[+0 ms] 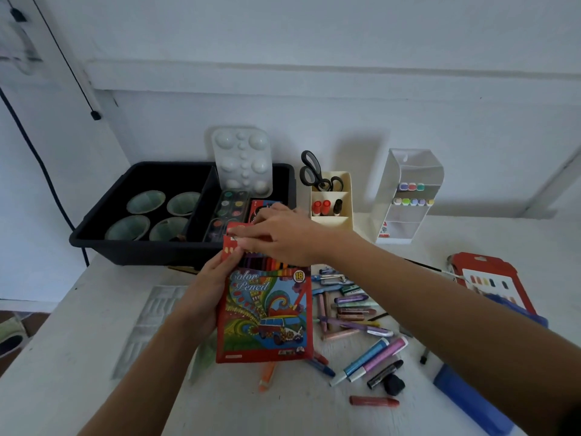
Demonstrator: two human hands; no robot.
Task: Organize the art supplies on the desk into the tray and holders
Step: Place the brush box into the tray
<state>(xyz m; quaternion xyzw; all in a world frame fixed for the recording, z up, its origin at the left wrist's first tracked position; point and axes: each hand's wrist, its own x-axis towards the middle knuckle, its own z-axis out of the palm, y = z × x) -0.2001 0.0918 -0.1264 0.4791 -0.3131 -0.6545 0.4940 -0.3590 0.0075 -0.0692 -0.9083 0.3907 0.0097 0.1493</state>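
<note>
Head view, sole view on record.

The pencil box [265, 313] is held above the desk [78, 357] at centre frame. Its long axis runs from lower centre up toward the black tray [125, 251] at upper left. The top end is open and coloured pencil ends show there.

The left hand [210, 286] grips the box along its left edge, fingers wrapped behind and thumb on the front. The forearm enters from the lower left.

The right hand [279, 236] reaches in from the lower right, palm down, fingers bent over the lid flap [239, 229] at the box's top, pinching it. This hand lies between the box and the tray and is the nearer to the tray.

The tray's right compartment, directly beyond the flap, already contains paint sets and a leaning white palette [242, 162].

Judgement: the step in hand is closing the flap. The tray lies straight ahead along the box axis, so a short forward carry should suffice.

Loose crayons [352, 313] lie on the desk right of the box, not yet sorted.
</note>
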